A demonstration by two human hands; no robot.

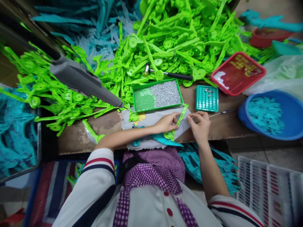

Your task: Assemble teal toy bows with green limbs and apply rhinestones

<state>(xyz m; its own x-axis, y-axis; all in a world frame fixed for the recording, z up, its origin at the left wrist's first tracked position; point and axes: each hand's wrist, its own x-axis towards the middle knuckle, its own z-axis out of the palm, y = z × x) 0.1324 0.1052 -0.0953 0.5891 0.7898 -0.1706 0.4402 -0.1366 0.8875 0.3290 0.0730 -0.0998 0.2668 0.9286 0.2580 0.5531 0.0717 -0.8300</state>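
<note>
My left hand (167, 122) is closed round the middle of a lime-green plastic part (182, 115), long and narrow, standing across a grey cloth (151, 118). Just right of that part, my right hand (199, 125) has thumb and forefinger pinched together; anything between them is too small to make out. Under my left wrist lies a flat teal plastic piece (167, 139). Beyond my hands stands a green tray (181, 100) holding many small silvery metal pieces (166, 93). A thin metal-tipped tool (220, 113) lies just right of my right hand.
Lime-green parts (175, 37) are heaped at the back, with a hammer (177, 75) on them. Right of the tray are a small teal tray (206, 98), a red basket (236, 90) and a blue basin (293, 116) of teal pieces. A grey power-tool-like shaft (82, 78) slants in from the left.
</note>
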